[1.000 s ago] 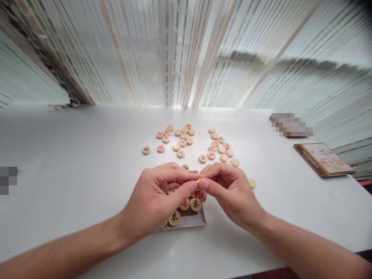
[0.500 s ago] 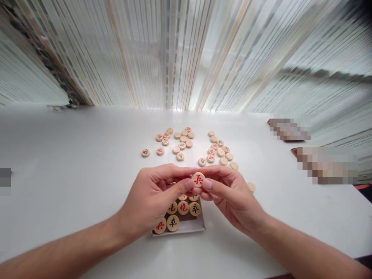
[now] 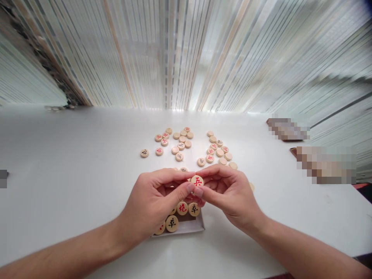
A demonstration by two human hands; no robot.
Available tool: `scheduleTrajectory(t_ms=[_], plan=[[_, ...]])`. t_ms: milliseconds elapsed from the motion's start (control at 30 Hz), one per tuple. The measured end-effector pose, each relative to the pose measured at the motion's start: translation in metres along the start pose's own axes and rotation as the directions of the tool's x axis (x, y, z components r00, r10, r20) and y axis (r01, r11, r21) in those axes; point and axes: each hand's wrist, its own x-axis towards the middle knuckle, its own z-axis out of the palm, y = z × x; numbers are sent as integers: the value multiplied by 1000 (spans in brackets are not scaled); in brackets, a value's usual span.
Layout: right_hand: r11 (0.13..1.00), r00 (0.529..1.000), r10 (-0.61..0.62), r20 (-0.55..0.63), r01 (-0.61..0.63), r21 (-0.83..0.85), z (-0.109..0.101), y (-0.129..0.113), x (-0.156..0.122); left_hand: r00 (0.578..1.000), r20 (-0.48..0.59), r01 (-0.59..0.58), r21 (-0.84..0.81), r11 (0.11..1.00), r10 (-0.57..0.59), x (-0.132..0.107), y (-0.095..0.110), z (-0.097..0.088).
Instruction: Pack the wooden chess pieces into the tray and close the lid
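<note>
Between the thumbs and fingertips of my left hand (image 3: 158, 193) and my right hand (image 3: 228, 190) is a round wooden Chinese chess piece (image 3: 197, 180) with a red character facing me. Both hands are closed on it, fingertips meeting, above a shallow box (image 3: 197, 224). Inside the box lie more pieces, among them a red-marked one (image 3: 182, 208) and two black-marked ones, one at the right (image 3: 194, 209) and one in the front row (image 3: 172, 223). My left hand covers the box's left part, and its far side is hidden behind my fingers.
Loose chess pieces (image 3: 181, 146) lie scattered on the white table (image 3: 72, 166) beyond my hands, some face down. Another group (image 3: 220, 152) spreads to the right. Two blurred-out objects lie at the far right, one (image 3: 287, 129) behind the other (image 3: 325, 166). A striped curtain (image 3: 186, 54) hangs at the back.
The held piece has dropped slightly, and my thumbs now cover its lower edge. My right thumb has shifted left, close against the left thumb. Both hands stay over the box.
</note>
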Motion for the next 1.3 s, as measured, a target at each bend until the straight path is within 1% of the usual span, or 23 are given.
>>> scheduleTrajectory(t_ms=[100,267,367,467,533,633,767,833,900,1000,1100,1200,1300], plan=[[1000,1000,5,2,-5,7,0,0,1,1000,-3,-20,16,1000,20,0,0,0],[999,1000,-22,-3,22,28,1,1,2,997,-19,-68,66,996,69,2,0,1],[1000,1000,-20,-13,20,16,1,1,2,997,-24,-75,79,994,77,2,0,1],[1000,1000,-11,5,11,2,0,1,2,997,-18,-76,65,995,77,3,0,0],[1000,1000,1,27,-1,7,-2,2,1,999,-14,-52,47,998,52,4,1,0],[999,999,22,48,-24,30,-4,2,1,999,-17,45,-14,999,-45,5,3,-2],[995,997,66,37,-69,69,-6,1,2,986,-14,162,-157,974,-166,7,1,-4],[994,997,74,29,-76,79,-7,2,3,975,-20,212,-200,957,-220,7,-1,-5],[996,998,61,13,-62,68,-8,4,3,959,-31,268,-217,939,-281,8,-2,-5],[1000,1000,5,-19,-5,13,-7,5,4,935,-44,335,-221,916,-352,8,-4,-6],[998,999,-45,-29,43,-53,-5,4,4,935,-43,335,-204,920,-351,7,-4,-5],[991,996,-80,-42,75,-108,-3,4,3,946,-18,315,-181,932,-323,6,-6,-5],[985,993,-108,-45,101,-140,-3,4,1,947,2,316,-180,932,-321,5,-7,-5]])
